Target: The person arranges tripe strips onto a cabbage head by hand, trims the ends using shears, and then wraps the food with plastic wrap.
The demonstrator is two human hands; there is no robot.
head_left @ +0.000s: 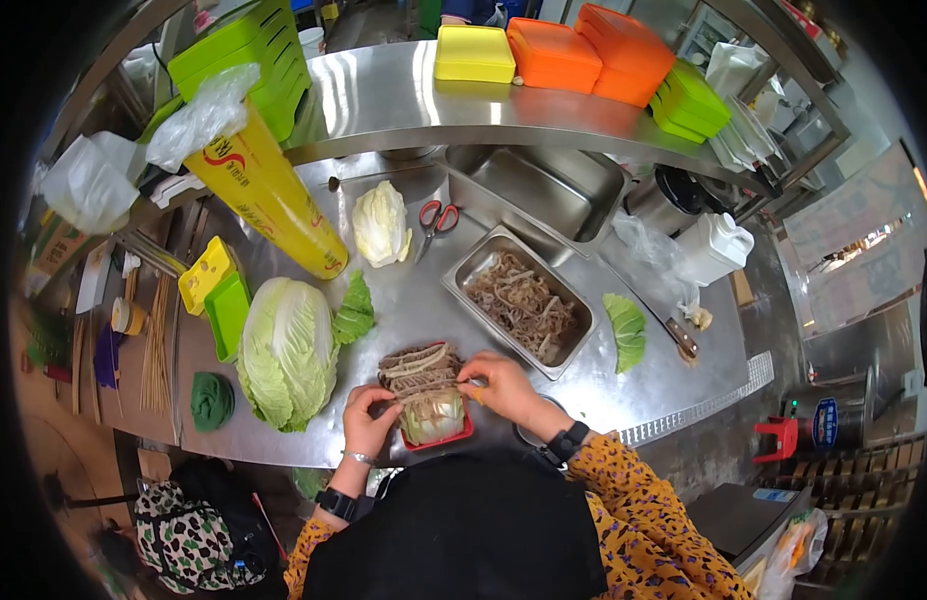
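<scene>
Two hands are working over a steel counter (404, 320) that we are looking down on from above. Going from the largest things, a whole napa cabbage (287, 350) is lying to the left of our hands, with a yellow oil bottle (269, 195) slanting behind it and a steel tray of brown shredded strips (522, 300) sitting to the right and beyond. A smaller cabbage piece (381, 224) and a pair of scissors (436, 222) are resting farther back, and a loose leaf (626, 330) is lying by the tray. Between our hands we are holding a small red tray (439, 432), packed with a cabbage leaf and rows of the brown strips (419, 370); its long axis is running away from us, toward the back of the counter. Our left hand (369, 420) is gripping the tray's left edge, fingers curled narrow around it. Our right hand (504, 388) is pressing at the right side, fingertips pinched close on the filling near the middle, so this hand is sitting nearer the strips.
</scene>
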